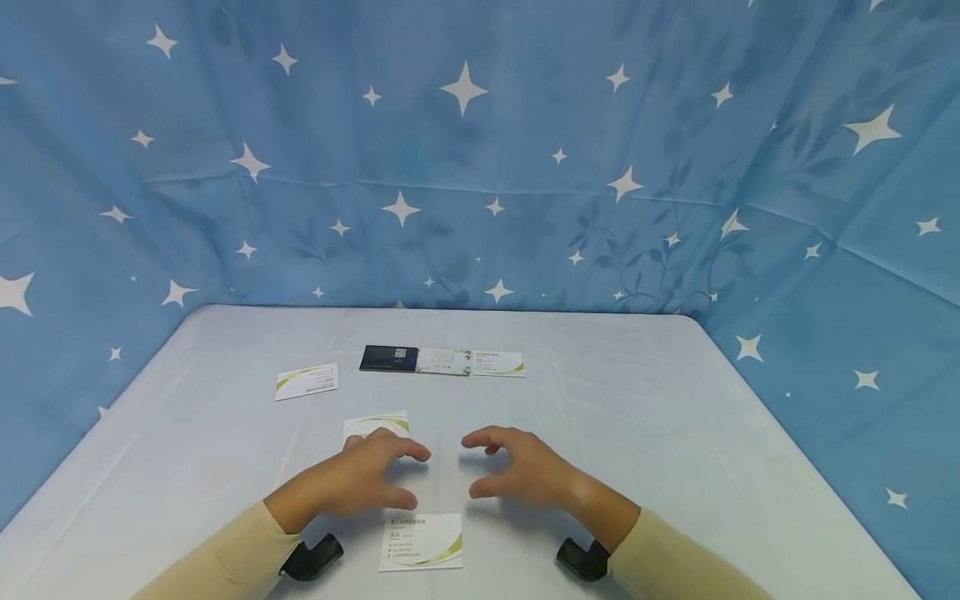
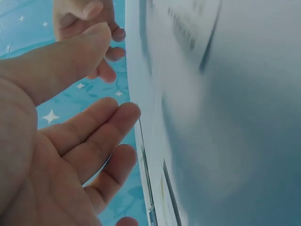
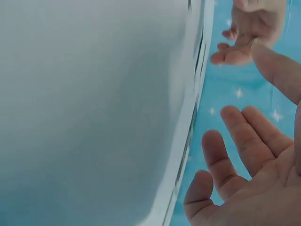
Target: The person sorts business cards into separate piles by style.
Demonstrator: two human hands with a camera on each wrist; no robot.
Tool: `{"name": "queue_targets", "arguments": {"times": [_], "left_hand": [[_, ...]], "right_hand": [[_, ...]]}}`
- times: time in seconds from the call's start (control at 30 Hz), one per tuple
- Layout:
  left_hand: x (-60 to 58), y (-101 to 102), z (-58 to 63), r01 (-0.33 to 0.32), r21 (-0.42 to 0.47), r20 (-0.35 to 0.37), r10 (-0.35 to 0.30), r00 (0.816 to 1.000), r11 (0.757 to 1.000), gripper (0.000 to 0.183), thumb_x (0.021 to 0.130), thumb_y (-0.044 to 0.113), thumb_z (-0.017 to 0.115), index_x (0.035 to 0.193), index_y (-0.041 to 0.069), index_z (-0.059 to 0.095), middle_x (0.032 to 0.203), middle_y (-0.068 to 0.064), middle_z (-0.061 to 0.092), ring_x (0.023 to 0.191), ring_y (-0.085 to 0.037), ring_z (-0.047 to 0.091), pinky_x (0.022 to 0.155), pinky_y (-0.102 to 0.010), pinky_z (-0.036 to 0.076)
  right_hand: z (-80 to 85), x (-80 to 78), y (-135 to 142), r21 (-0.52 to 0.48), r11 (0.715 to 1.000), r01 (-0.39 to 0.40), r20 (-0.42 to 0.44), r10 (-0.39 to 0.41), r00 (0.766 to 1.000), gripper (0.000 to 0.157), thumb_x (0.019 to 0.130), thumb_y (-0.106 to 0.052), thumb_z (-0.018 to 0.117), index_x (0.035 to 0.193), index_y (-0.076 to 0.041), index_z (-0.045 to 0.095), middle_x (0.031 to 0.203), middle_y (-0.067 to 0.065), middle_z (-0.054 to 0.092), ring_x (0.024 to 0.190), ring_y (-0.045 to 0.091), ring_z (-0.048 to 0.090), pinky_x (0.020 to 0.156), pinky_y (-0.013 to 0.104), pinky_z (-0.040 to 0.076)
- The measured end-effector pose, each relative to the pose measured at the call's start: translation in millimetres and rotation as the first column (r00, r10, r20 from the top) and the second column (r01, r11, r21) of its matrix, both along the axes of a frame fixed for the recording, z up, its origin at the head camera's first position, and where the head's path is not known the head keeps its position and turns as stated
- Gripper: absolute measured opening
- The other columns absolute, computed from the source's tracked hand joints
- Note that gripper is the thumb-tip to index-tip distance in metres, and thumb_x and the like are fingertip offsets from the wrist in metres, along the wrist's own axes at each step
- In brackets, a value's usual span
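Observation:
Both hands hover over the white table, facing each other with a gap between them and nothing held. My left hand (image 1: 367,475) has thumb and fingers spread; it partly covers a white card with a gold curve (image 1: 377,423) lying behind it. Opposite, my right hand (image 1: 525,471) has its fingers loosely bent and its thumb apart; no card lies right under it. Another white business card (image 1: 422,542), printed with text and a gold-green corner, lies flat in front, between the two wrists. In the left wrist view the palm (image 2: 51,179) is bare.
Toward the back, a dark card (image 1: 388,358), a white card with leaf print (image 1: 443,361) and a white card with a gold edge (image 1: 498,363) form a row. A tilted white card (image 1: 307,382) lies to their left. Blue star-patterned cloth (image 1: 465,150) hangs behind the table (image 1: 675,417).

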State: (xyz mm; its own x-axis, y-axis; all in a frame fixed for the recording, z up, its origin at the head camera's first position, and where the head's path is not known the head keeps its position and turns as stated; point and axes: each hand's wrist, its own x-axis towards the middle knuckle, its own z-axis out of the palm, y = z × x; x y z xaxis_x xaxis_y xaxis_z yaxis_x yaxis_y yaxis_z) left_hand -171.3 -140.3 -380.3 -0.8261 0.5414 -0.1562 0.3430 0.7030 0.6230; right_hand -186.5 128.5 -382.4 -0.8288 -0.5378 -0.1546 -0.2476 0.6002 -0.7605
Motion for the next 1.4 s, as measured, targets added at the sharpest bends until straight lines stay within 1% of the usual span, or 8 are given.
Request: {"name": "queue_targets", "arguments": {"times": [0.17,0.3,0.57,0.83,0.97,1.1,1.23,1.4], "left_hand": [[15.3,-8,-2.5,0.029,0.024,-0.005,-0.029,1.000,0.999,0.050,0.077,0.032,0.086,0.121,0.014,0.069,0.117,0.008,0.064,0.118,-0.023,0.051,0.093,-0.055,0.029],[26.4,-11,-6.5,0.046,0.030,-0.066,-0.044,0.997,0.998,0.055,0.071,0.033,0.089,0.119,0.015,0.069,0.114,0.009,0.063,0.113,-0.018,0.051,0.091,-0.052,0.029],[34.8,-8,-11.5,0.065,-0.016,-0.146,-0.067,0.987,0.998,0.072,0.056,0.032,0.095,0.119,0.013,0.066,0.116,0.010,0.063,0.109,-0.013,0.048,0.083,-0.044,0.027],[36.3,-4,-12.3,0.041,-0.027,-0.170,-0.045,0.984,0.999,0.062,0.065,0.023,0.092,0.119,0.014,0.064,0.117,0.008,0.063,0.112,-0.016,0.048,0.086,-0.048,0.028],[34.3,-3,-12.9,0.024,-0.021,-0.158,-0.027,0.987,0.999,0.056,0.070,0.023,0.090,0.119,0.014,0.064,0.118,0.005,0.063,0.115,-0.018,0.049,0.091,-0.053,0.027],[33.6,-2,-13.2,0.019,-0.023,-0.150,-0.022,0.988,1.000,0.055,0.072,0.024,0.089,0.119,0.014,0.065,0.119,0.005,0.063,0.115,-0.019,0.049,0.092,-0.055,0.027],[33.8,-3,-12.3,0.021,-0.020,-0.152,-0.024,0.988,1.000,0.057,0.069,0.027,0.091,0.118,0.014,0.065,0.118,0.005,0.064,0.113,-0.018,0.049,0.089,-0.052,0.028],[33.8,-1,-11.3,0.027,-0.024,-0.159,-0.030,0.987,0.999,0.061,0.065,0.027,0.093,0.117,0.014,0.064,0.118,0.004,0.064,0.112,-0.018,0.049,0.085,-0.047,0.027]], "right_hand": [[0.0,14.7,-7,0.038,0.997,-0.067,0.039,0.066,0.997,0.052,0.079,-0.031,0.086,0.127,-0.021,0.067,0.123,-0.015,0.063,0.110,0.017,0.053,0.097,0.046,0.040],[-1.0,20.8,-9,0.066,0.993,-0.102,0.032,0.100,0.994,0.051,0.078,-0.032,0.086,0.124,-0.022,0.068,0.118,-0.017,0.063,0.107,0.013,0.053,0.096,0.039,0.041],[-5.6,24.9,-11,0.093,0.984,-0.150,0.031,0.147,0.989,0.051,0.074,-0.031,0.088,0.122,-0.023,0.070,0.115,-0.016,0.065,0.107,0.008,0.051,0.100,0.035,0.040],[-3.5,26.9,-12,0.130,0.977,-0.168,0.026,0.166,0.986,0.055,0.074,-0.031,0.088,0.124,-0.023,0.069,0.116,-0.016,0.063,0.106,0.007,0.048,0.099,0.033,0.040],[-4.1,29.2,-14,0.194,0.964,-0.185,-0.031,0.194,0.980,0.063,0.070,-0.038,0.091,0.127,-0.023,0.067,0.115,-0.012,0.060,0.102,0.007,0.047,0.093,0.033,0.041],[-6.1,32.5,-17,0.278,0.938,-0.205,-0.140,0.251,0.958,0.069,0.068,-0.045,0.090,0.129,-0.023,0.065,0.121,-0.014,0.061,0.102,0.006,0.047,0.091,0.033,0.039],[-7.1,34.2,-18,0.323,0.923,-0.210,-0.221,0.290,0.931,0.063,0.073,-0.042,0.087,0.128,-0.022,0.065,0.125,-0.016,0.062,0.107,0.008,0.048,0.091,0.036,0.038],[-8.0,33.1,-17,0.322,0.926,-0.197,-0.238,0.280,0.930,0.053,0.079,-0.035,0.084,0.126,-0.021,0.066,0.124,-0.015,0.063,0.106,0.009,0.049,0.091,0.039,0.039]]}}
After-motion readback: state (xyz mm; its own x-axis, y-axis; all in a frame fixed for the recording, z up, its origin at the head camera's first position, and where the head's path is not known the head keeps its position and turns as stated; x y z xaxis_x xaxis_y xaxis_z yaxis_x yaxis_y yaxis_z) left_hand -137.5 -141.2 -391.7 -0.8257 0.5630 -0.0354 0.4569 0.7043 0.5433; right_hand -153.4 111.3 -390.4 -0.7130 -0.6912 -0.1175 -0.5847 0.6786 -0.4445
